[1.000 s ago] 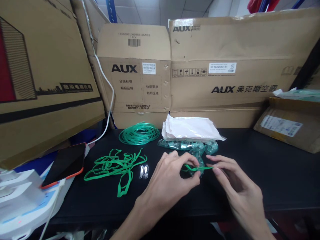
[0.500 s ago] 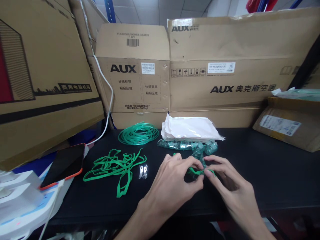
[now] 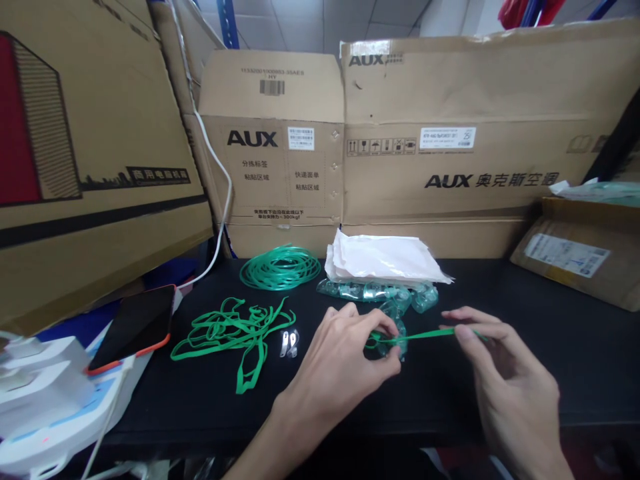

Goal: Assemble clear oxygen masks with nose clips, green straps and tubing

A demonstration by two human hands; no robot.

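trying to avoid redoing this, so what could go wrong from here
The green band runs straight between the left hand and right hand, so it might slip from a fingertip grip. The loose green straps lie in a jumble and could knot if pulled. The small silver pieces sit close beside the left hand; a sideways sweep might scatter them.

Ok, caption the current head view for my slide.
A green strap runs straight between left hand and right hand, with coiled green tubing farther back on the black table.
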